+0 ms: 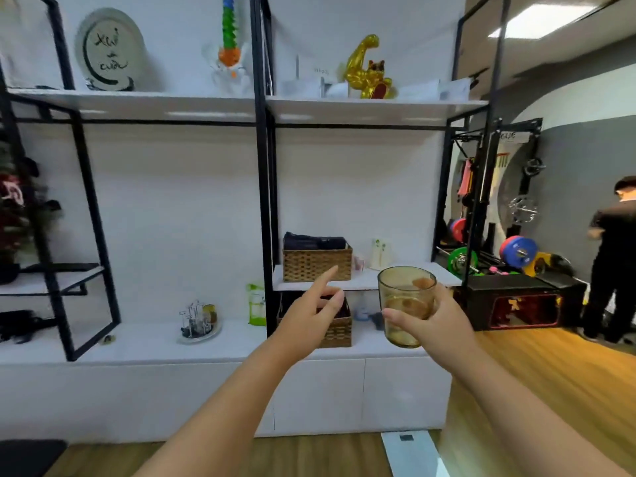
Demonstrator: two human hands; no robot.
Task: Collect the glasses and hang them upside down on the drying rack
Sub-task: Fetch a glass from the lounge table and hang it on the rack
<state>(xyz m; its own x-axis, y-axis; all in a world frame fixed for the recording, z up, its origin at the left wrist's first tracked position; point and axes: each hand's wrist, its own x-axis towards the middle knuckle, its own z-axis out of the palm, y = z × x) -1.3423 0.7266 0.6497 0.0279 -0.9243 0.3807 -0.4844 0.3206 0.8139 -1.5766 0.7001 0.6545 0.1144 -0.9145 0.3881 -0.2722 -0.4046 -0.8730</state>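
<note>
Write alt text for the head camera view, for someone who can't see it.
A person's right hand holds an upright amber glass before a white shelving unit, left hand open and empty. A drying rack stands on the low counter to the left.

A black-framed shelving unit (265, 173) with white shelves stands against the wall. A gold flexing-arm figurine (368, 68) and an inscribed round plate (110, 49) sit on top; two wicker baskets (316, 263) lie lower down. Colourful weight plates (518, 251) and a person in black (616, 256) occupy the right.
</note>
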